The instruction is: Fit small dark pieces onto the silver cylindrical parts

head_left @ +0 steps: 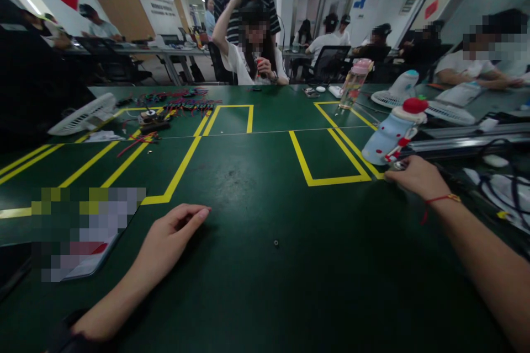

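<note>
Touching right-hand fingers (393, 174): small metal piece (398, 165) beside blue bottle (389, 135).

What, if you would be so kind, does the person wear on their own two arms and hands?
Both hands are bare, without gloves or rings that show. The right hand has a thin red cord bracelet with a small yellow piece at the wrist, and its forearm is uncovered. The left hand has a bare forearm too; something dark, perhaps a sleeve or band, shows near the elbow.

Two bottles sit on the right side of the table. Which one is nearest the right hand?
The blue bottle with the red cap, tilted just beyond the right hand. The clear pink-lidded bottle stands farther back.
</note>
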`<state>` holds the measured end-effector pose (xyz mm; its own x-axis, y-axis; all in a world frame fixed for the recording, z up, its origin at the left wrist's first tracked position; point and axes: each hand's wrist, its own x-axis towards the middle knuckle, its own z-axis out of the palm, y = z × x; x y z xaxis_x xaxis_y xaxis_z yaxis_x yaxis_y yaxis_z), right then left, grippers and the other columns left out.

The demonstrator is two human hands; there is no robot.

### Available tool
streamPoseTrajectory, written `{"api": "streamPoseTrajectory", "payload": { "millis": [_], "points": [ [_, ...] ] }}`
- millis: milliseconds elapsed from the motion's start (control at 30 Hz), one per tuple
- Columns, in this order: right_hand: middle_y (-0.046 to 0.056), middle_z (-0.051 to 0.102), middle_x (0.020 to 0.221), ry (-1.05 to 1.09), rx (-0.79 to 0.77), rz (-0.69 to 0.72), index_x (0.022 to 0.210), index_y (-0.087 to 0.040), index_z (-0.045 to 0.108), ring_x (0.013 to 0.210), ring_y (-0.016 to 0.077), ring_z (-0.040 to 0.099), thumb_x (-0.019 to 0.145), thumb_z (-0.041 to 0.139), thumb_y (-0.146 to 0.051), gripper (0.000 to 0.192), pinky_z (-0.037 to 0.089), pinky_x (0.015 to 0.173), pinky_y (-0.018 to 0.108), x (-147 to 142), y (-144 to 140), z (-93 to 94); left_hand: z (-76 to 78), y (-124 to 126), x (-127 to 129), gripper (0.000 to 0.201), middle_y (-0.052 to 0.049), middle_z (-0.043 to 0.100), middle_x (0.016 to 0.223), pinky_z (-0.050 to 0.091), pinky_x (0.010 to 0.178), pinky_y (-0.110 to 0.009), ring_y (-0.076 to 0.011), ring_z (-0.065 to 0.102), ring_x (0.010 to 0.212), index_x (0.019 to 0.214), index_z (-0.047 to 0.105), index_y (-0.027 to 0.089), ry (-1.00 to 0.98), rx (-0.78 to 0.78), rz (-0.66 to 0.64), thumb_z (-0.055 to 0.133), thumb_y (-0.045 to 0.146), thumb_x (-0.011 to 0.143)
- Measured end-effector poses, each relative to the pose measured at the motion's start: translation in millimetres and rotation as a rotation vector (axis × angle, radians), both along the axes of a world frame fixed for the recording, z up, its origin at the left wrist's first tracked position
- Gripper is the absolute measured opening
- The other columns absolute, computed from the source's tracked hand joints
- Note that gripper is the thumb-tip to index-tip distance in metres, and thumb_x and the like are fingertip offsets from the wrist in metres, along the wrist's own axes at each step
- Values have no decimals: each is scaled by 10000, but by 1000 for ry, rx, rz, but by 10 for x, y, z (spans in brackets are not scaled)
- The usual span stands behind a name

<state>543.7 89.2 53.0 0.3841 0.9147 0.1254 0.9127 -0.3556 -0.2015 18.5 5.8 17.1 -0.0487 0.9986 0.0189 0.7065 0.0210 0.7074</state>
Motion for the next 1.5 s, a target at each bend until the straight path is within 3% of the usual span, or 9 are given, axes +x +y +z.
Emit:
{"api": "streamPoseTrajectory", "payload": {
  "millis": [167, 267, 400, 500, 600, 800, 933, 1100, 1500],
  "points": [
    [246, 578, 1046, -145, 66, 52, 1016, -109, 584, 1009, 376, 546, 657, 680, -555, 580, 431, 787, 505, -426, -140, 69, -58, -16, 11, 369, -12, 732, 992, 503, 757, -320, -244, 662, 936, 972, 707, 271, -18, 3, 25, 539, 578, 855],
    [126, 585, 1158, -126, 116, 445, 1146, -192, 596, 1091, 256, 538, 811, 576, -517, 467, 429, 933, 427, -1125, -409, 9, -70, -22, 23, 356, -9, 729, 1001, 504, 755, -322, -245, 660, 951, 964, 704, 274, -24, -2, 21, 546, 575, 856],
    [68, 580, 1238, 56, 123, 1155, 1258, -257, 580, 1104, 203, 526, 911, 513, -358, 368, 442, 922, 396, -1955, -852, -282, -83, -30, 7, 343, -11, 726, 1005, 509, 775, -326, -240, 664, 951, 961, 700, 274, -28, 1, 12, 543, 563, 864],
    [52, 632, 1095, 153, 71, 1317, 1097, -234, 659, 985, 156, 550, 936, 477, -265, 245, 462, 827, 326, -2164, -994, -441, -99, -33, -6, 334, -14, 725, 1004, 511, 776, -328, -242, 661, 957, 963, 700, 272, -26, 7, 1, 543, 551, 868],
    [54, 651, 998, 177, 102, 1200, 998, -202, 677, 918, 144, 562, 937, 462, -240, 226, 460, 815, 316, -1994, -860, -353, -109, -37, -10, 326, -11, 726, 998, 511, 762, -323, -240, 660, 947, 969, 703, 270, -22, 11, -10, 546, 538, 868],
    [142, 639, 1062, -208, 102, 317, 1047, -161, 679, 976, 246, 561, 923, 430, -384, 356, 412, 828, 386, -911, -302, 269, -96, -39, 20, 318, -6, 723, 979, 505, 749, -310, -223, 663, 905, 953, 715, 267, -7, 39, -9, 548, 523, 867],
    [182, 652, 954, -233, -2, 24, 973, -155, 720, 827, 272, 565, 869, 479, -389, 352, 362, 682, 382, -209, -141, 398, -92, -35, 33, 324, -11, 722, 964, 507, 766, -322, -228, 663, 904, 934, 718, 263, -1, 50, -15, 548, 530, 863],
    [148, 668, 986, -188, -131, -44, 984, -196, 737, 750, 195, 541, 831, 539, -413, 331, 352, 672, 329, 118, -59, 261, -106, -38, 19, 333, -23, 714, 989, 506, 776, -330, -234, 658, 921, 952, 707, 259, 4, 47, -28, 539, 535, 873],
    [136, 646, 1079, -152, -146, -82, 1078, -256, 704, 820, 218, 537, 813, 516, -560, 445, 340, 679, 336, 162, -2, 220, -89, -49, 23, 308, -10, 711, 985, 495, 786, -317, -223, 656, 919, 945, 713, 267, 4, 41, -31, 553, 519, 870]
  ]
}}
